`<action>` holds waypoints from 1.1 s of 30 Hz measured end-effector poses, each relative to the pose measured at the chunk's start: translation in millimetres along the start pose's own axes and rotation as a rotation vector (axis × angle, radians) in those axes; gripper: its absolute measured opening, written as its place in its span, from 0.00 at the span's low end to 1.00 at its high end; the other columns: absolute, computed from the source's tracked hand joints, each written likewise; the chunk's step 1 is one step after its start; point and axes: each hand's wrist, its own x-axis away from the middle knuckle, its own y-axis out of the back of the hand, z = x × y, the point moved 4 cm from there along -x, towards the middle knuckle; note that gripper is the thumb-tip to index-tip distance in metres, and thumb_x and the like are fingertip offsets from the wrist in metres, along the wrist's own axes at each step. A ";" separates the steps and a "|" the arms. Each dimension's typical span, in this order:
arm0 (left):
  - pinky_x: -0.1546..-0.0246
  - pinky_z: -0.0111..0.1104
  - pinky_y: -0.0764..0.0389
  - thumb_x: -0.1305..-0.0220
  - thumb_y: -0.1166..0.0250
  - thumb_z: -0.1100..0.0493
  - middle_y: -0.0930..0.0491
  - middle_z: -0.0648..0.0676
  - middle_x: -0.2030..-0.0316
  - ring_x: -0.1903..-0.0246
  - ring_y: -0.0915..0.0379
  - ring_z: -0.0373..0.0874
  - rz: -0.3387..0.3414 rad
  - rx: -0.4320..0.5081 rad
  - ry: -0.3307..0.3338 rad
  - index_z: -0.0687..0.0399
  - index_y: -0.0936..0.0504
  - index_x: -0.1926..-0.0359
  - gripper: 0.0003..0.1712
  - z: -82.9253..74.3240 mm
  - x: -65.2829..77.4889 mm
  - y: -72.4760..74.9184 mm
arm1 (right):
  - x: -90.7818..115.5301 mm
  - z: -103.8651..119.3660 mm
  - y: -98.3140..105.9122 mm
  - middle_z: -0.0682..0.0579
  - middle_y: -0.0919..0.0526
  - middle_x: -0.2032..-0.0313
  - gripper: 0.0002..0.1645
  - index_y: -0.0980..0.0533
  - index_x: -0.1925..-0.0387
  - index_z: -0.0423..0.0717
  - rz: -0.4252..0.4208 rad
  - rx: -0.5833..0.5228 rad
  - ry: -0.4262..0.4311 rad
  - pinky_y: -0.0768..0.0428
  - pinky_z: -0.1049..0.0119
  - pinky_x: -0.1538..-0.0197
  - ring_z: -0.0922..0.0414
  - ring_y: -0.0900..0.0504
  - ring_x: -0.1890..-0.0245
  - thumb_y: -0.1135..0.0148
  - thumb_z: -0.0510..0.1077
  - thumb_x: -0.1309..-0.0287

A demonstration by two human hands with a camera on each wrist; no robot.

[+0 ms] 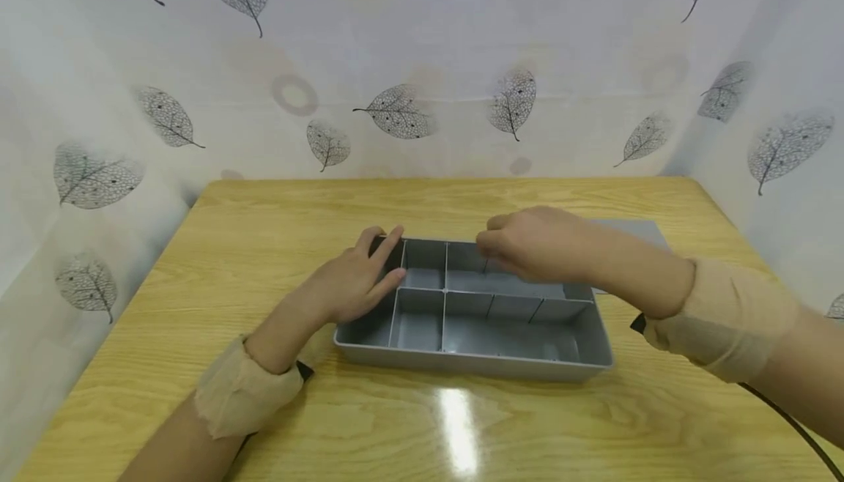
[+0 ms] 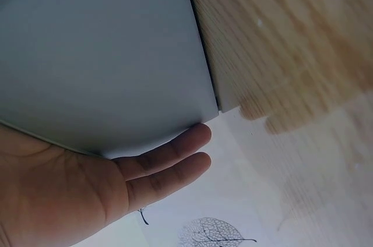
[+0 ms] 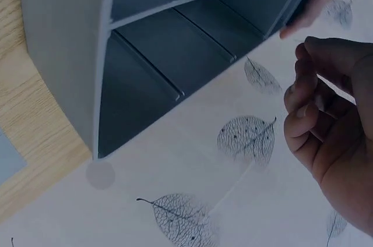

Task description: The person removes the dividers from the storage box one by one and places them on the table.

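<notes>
A long grey divided box (image 1: 475, 362) sits on the wooden table. Thin dividers (image 1: 517, 297) split it into several compartments. My left hand (image 1: 352, 284) rests over the box's left end, fingers at the far rim and thumb over the inside. In the left wrist view two straight fingers (image 2: 169, 168) of it lie along the box's outer wall. Above the far right compartments is my right hand (image 1: 543, 244), its fingers curled. The right wrist view shows the curled right hand (image 3: 332, 107) beside the box's rim, with nothing visible in its grasp.
A flat grey panel (image 1: 633, 233) lies behind the right forearm, partly hidden by it. Leaf-patterned cloth (image 1: 409, 42) surrounds the wooden table (image 1: 277, 207) at the back and sides. A dark cable (image 1: 791, 423) trails from the right wrist band.
</notes>
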 end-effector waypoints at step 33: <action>0.69 0.44 0.22 0.32 0.66 0.33 0.50 0.61 0.35 0.57 0.29 0.55 -0.012 0.016 0.004 0.44 0.61 0.27 0.40 1.4 1.8 2.5 | -64.3 29.7 -21.4 0.63 0.17 0.71 0.07 0.18 0.69 0.63 0.253 0.337 0.234 0.20 0.67 0.70 0.59 0.21 0.76 0.36 0.49 0.53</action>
